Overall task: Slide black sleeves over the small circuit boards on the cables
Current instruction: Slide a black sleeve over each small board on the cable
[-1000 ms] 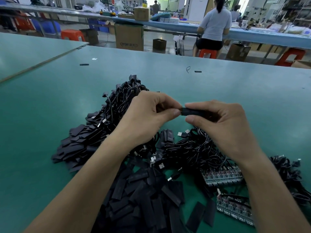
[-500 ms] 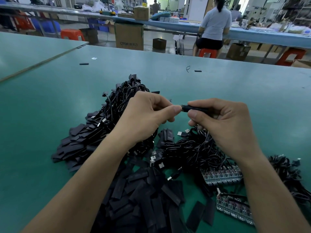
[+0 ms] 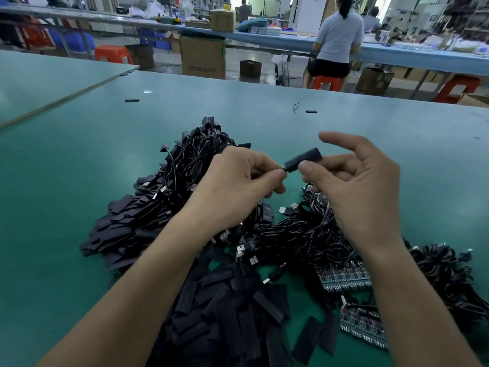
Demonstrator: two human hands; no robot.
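Note:
Above the green table (image 3: 79, 181), my left hand (image 3: 238, 184) pinches a thin black cable right where it enters a black sleeve (image 3: 304, 157). My right hand (image 3: 357, 186) holds that sleeve between thumb and middle finger, with the index finger lifted clear. The board inside the sleeve is hidden. Under my hands lies a tangle of black cables (image 3: 304, 234) with USB plugs. Loose flat sleeves (image 3: 225, 313) are heaped in front. Sleeved cables (image 3: 164, 202) are piled at the left. Strips of bare circuit boards (image 3: 344, 279) lie at the right.
More black cables (image 3: 444, 274) lie at the far right. Two stray sleeves (image 3: 131, 100) (image 3: 311, 111) lie farther back on the table. Beyond the table's far edge are a cardboard box (image 3: 203, 56), red stools and a seated person (image 3: 336, 41) at another bench.
The sleeve has tilted up at its right end and shows more fully. My right hand has loosened, and its index finger has lifted off the sleeve. My left hand still pinches the cable.

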